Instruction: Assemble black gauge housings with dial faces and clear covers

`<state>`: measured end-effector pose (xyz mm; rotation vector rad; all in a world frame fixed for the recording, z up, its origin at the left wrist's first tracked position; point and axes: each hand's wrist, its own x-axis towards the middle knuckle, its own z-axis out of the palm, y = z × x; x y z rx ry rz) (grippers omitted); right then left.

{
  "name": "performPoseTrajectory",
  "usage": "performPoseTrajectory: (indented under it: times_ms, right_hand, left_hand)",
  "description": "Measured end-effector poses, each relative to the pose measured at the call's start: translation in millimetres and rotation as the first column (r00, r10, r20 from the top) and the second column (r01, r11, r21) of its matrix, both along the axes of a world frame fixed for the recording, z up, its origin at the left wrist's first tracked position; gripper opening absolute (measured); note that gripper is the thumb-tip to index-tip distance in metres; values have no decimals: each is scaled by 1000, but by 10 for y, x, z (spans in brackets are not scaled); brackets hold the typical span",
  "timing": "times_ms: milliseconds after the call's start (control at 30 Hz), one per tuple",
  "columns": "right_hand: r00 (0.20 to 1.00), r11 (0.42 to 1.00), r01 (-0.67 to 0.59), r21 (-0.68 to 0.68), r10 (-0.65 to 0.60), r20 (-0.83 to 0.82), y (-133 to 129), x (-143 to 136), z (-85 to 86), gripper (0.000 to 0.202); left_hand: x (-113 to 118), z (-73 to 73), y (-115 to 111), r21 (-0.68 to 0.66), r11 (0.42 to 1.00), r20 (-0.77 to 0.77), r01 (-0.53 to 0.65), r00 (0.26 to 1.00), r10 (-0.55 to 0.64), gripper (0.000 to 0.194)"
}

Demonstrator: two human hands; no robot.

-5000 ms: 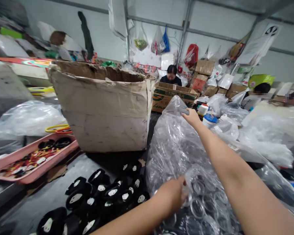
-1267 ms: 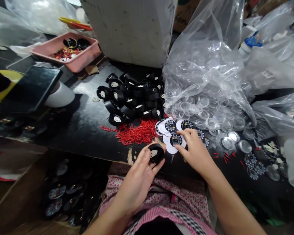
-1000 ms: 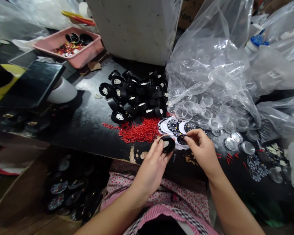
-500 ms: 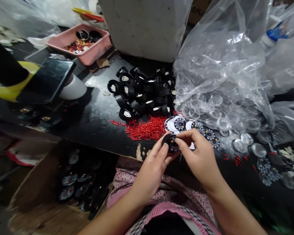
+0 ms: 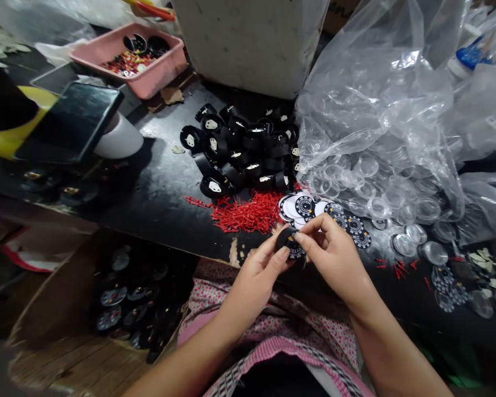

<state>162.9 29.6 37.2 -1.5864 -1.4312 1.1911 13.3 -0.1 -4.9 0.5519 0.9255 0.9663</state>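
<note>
Below centre, the left hand is clasping a black case, fingers curled! The right hand is pinching a dial, thumb and forefinger nearly meeting.

Dial now against black case, right hand alongside

Fingers hide part of the black dial; the top edge crops the pale box
</note>
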Motion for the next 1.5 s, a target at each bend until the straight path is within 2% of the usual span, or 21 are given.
performPoseTrajectory:
  times_ms: [100,200,333,400,500,600,700,800,900,1067,1167,1233,1333,1433,1500]
  right_hand:
    - [997,1000,-8,9,8,73,-26,-5,-6,15]
    - [995,996,-75,-44,77,69,-109,8,-5,12]
    - [972,974,-224,-35,226,71,-217,42,14,16]
    - [945,954,-300,-16,300,132,-192,23,17,17]
    - [868,934,-354,38,313,386,-36,-99,-11,14]
    - [674,898,-438,48,292,678,146,-305,-62,14]
    - [516,859,-511,30,279,810,232,-492,-99,17]
    - [449,858,-513,14,254,857,236,-569,-110,18]
    - [485,876,-483,-3,270,832,226,-527,-117,17]
    - [730,931,-364,5,283,622,202,-375,-120,11]
    - [823,945,-325,40,261,505,167,-320,-92,10]
    - [838,943,-322,82,243,488,139,-292,-74,10]
    - [807,923,-346,169,201,555,99,-254,-75,10]
    - [791,910,-349,224,157,591,76,-217,-96,9]
    - [797,906,-362,218,179,577,65,-191,-90,10]
  left_hand:
    - [-8,11,7,60,998,-99,24,995,-18,39]
    - [-46,22,-9,135,987,-251,84,967,-48,35]
    - [-208,17,-89,247,932,-543,265,834,-94,35]
    - [-309,4,-121,230,944,-582,237,811,-62,33]
    - [-413,-19,-119,133,990,-426,-35,900,89,30]
    - [-452,-23,-81,50,964,-197,-260,944,265,27]
    - [-473,0,-42,21,935,-64,-353,933,354,20]
    - [-496,44,-11,-31,938,0,-346,938,346,17]
    - [-500,90,6,-105,934,46,-341,937,347,17]
    - [-405,137,9,-220,948,179,-228,946,269,17]
    - [-325,151,46,-218,960,239,-175,944,226,18]
    - [-286,153,80,-200,959,226,-201,943,244,17]
    - [-249,143,108,-150,956,181,-254,943,279,16]
    - [-235,128,95,-82,963,175,-256,948,267,16]
    - [-240,124,82,-59,969,165,-239,955,246,16]
